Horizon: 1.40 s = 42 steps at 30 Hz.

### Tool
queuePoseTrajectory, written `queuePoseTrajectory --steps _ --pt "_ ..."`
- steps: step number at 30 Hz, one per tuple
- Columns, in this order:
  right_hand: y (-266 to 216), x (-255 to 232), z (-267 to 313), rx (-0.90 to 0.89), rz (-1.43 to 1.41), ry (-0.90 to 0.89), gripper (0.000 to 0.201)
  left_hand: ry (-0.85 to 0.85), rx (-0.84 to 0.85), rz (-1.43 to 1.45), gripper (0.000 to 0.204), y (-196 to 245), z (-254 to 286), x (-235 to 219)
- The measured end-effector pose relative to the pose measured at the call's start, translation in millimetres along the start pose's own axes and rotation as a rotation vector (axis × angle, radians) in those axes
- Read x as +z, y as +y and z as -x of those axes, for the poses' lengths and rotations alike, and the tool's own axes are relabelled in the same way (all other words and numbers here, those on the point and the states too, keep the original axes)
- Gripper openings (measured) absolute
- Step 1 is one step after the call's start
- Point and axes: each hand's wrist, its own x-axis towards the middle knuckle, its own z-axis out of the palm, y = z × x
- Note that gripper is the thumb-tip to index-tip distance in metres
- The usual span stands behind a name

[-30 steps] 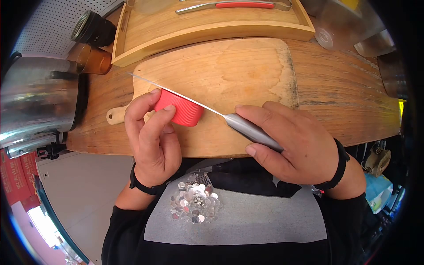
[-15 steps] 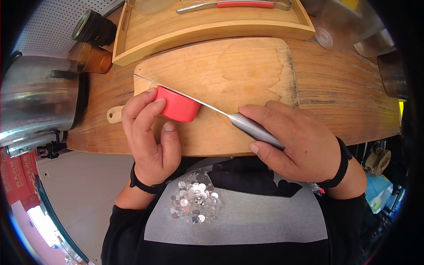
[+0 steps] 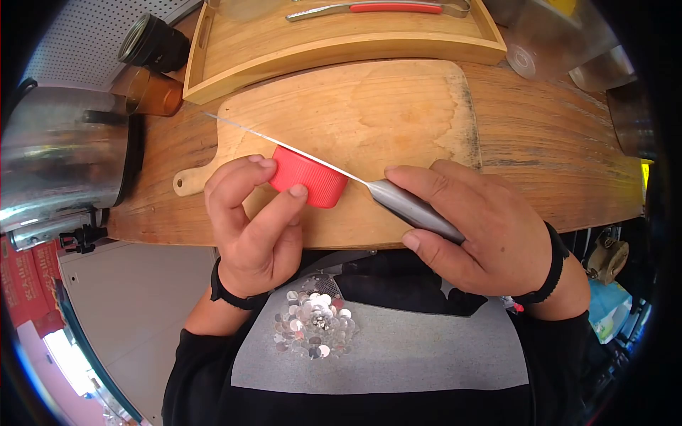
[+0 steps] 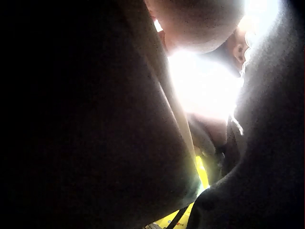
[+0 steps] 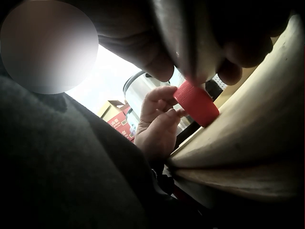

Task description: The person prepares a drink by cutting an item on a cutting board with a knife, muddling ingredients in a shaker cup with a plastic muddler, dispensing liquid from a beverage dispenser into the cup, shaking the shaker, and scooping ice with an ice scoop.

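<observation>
A red ridged cap [image 3: 310, 179] is over the near left part of the wooden cutting board [image 3: 398, 106]. My left hand [image 3: 256, 220] holds it with bent fingers, fingertips on its left and near side. In my right hand [image 3: 476, 227] is the grey metal handle of a knife [image 3: 408, 207], gripped with the thumb below and the fingers above. Its thin blade [image 3: 284, 148] slants up to the left along the cap's far edge. In the right wrist view the cap [image 5: 196, 104] appears close to the board, below the handle. The left wrist view is mostly dark and glaring.
A wooden tray [image 3: 341, 52] with red-handled tongs [image 3: 394, 8] stands behind the board. At left are a large metal pot [image 3: 64, 156], an amber cup [image 3: 160, 94] and a black lens-like cylinder [image 3: 153, 44]. Clear containers [image 3: 561, 42] stand at back right.
The cap shifts a little left, then right, ending further right than before. My left fingers let part of it go and come back onto its side. The knife moves only slightly.
</observation>
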Motion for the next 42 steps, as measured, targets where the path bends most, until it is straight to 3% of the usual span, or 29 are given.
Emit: queuePoseTrajectory --steps 6,9,18,23,26,42 --pt "3.1 3.0 -1.8 0.037 0.068 -0.037 0.046 0.011 -0.052 0.069 0.036 -2.5 -0.2 3.3" --pt "3.3 3.3 -2.2 0.033 0.06 -0.025 0.046 0.111 -0.085 0.104 0.043 -3.0 -2.2 6.3" --pt "5.7 3.2 -0.5 0.008 0.009 0.008 0.046 0.071 0.051 0.035 0.047 -2.5 -3.9 6.0" --pt "-0.3 -4.9 1.6 -0.008 -0.047 0.007 0.045 0.014 -0.044 0.07 0.04 -1.0 -0.9 2.7" --pt "3.7 -0.3 0.4 0.027 0.06 -0.035 0.046 0.098 -0.039 0.063 0.046 -1.7 -3.5 6.2" --pt "2.2 -0.7 0.5 0.009 -0.048 0.009 0.048 0.058 -0.155 0.1 0.039 -2.3 0.7 6.8"
